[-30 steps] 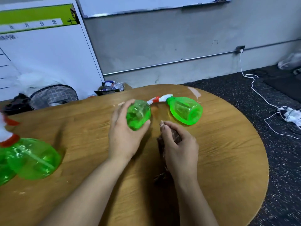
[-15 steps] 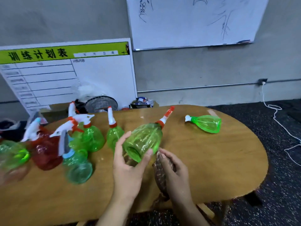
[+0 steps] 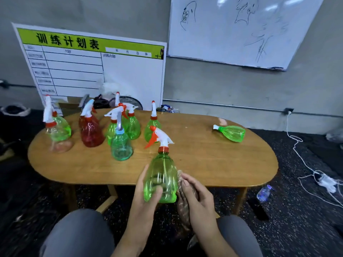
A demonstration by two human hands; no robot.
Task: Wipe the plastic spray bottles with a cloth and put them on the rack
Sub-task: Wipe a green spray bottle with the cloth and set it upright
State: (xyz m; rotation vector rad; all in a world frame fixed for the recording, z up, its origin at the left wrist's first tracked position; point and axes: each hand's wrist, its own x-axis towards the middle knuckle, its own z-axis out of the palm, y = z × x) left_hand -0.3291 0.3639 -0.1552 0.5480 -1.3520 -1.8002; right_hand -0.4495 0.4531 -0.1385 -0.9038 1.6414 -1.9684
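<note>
1. Near the table's front edge, the left hand [image 3: 146,193] is wrapped round the base of an upright green spray bottle [image 3: 161,179], off the wooden table [image 3: 204,164].
2. Beside it, the right hand [image 3: 196,199] clutches a brownish cloth [image 3: 182,210] against the bottle's side.
3. Smooth plastic could slip or twist under rubbing.
4. Swinging it leftward could topple the standing bottles [image 3: 121,143].
5. No rack is visible.

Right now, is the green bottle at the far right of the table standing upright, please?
No, that green bottle lies on its side on the table.
</note>
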